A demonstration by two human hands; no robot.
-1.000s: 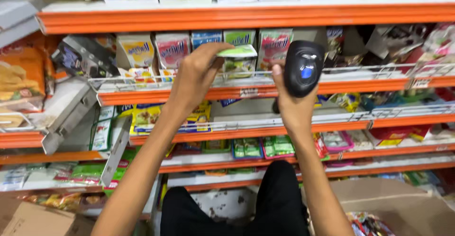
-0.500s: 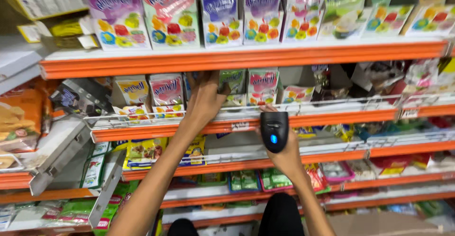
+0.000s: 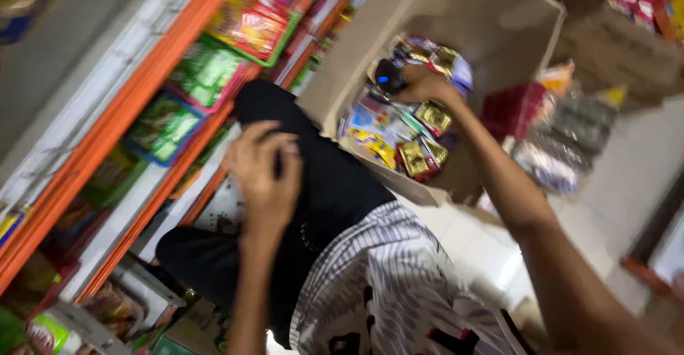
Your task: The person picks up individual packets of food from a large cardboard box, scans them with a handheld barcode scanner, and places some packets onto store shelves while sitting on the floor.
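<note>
Your right hand (image 3: 426, 84), curled around a black scanner (image 3: 388, 77), sits inside the cardboard box (image 3: 456, 13) at upper centre. Your left hand (image 3: 265, 170) rests loosely curled on your black-clad knee (image 3: 335, 184), holding nothing.

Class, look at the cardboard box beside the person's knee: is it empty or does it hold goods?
It holds goods. The open cardboard box shows many small colourful packets inside, and the right hand reaches in, holding a dark scanner.

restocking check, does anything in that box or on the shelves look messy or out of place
The small packets in the open cardboard box lie jumbled at all angles, not stacked. The right hand reaches in with a dark scanner. The blurred shelves cannot be judged.
</note>
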